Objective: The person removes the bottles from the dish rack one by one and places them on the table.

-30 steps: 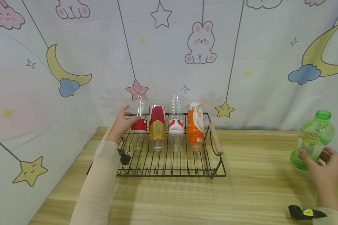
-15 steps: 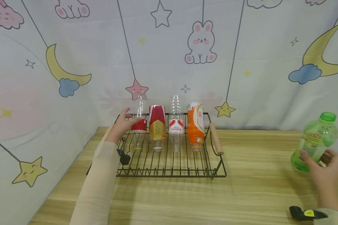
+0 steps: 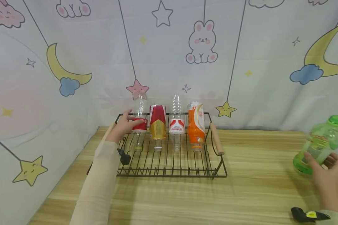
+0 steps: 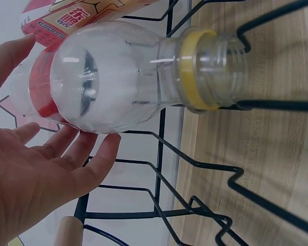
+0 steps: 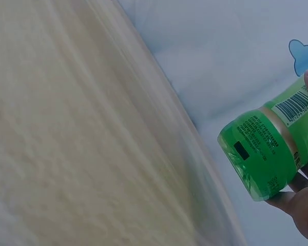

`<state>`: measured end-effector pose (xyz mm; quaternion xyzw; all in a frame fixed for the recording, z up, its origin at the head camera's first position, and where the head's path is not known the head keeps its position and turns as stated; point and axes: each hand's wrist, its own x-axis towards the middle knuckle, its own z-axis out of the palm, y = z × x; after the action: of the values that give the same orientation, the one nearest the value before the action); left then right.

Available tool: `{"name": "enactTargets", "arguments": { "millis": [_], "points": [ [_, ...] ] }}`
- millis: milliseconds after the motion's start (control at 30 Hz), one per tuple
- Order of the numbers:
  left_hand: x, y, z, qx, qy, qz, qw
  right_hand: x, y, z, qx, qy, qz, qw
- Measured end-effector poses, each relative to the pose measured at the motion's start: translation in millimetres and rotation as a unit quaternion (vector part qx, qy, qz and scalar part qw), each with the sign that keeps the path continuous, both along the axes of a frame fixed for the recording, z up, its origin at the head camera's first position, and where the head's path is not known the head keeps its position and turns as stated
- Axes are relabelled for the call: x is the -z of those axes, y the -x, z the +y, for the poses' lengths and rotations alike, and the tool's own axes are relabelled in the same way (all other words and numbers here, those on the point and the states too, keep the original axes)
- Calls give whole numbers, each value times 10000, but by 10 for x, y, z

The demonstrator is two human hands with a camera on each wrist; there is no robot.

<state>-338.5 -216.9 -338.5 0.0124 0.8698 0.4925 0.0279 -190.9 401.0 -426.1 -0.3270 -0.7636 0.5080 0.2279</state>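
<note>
My left hand (image 3: 123, 127) is beside the clear bottle with a red label (image 3: 139, 125), at the left end of the black wire rack (image 3: 171, 176). In the left wrist view that bottle (image 4: 118, 77) lies with its uncapped, yellow-ringed neck pointing away from the palm. The fingertips of the left hand (image 4: 56, 169) touch its side, the fingers loosely bent and the thumb spread apart. Far to the right, my right hand (image 3: 328, 175) grips a green bottle (image 3: 318, 145) around its lower body and holds it tilted, above the table. Its green base (image 5: 262, 154) shows in the right wrist view.
Upside down in the rack lean a red and gold bottle (image 3: 157, 123), a clear bottle with a red and white label (image 3: 176, 125) and an orange bottle (image 3: 196, 125). The rack has wooden handles (image 3: 217, 139). A patterned curtain (image 3: 169, 62) hangs behind the wooden table (image 3: 250, 187).
The green bottle in my right hand has shifted right and slightly down, its neck leaning further right. My left hand stays almost still by the red-labelled bottle.
</note>
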Motion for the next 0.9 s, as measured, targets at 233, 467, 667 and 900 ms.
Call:
{"name": "enactTargets", "arguments": {
  "millis": [233, 467, 667, 900],
  "points": [
    [15, -7, -8, 23, 31, -78, 10000, -11, -29, -14, 54, 160, -62, 9998],
    [17, -9, 13, 8, 67, -193, 9998, 12, -45, -25, 26, 114, -17, 9999],
    [18, -19, 19, -5, 99, -249, 9996, 20, -44, -24, 53, 109, -33, 9999],
    [7, -45, 6, 227, 11, -326, 9992, 24, -31, -12, 105, 123, -21, 9999]
  ]
}}
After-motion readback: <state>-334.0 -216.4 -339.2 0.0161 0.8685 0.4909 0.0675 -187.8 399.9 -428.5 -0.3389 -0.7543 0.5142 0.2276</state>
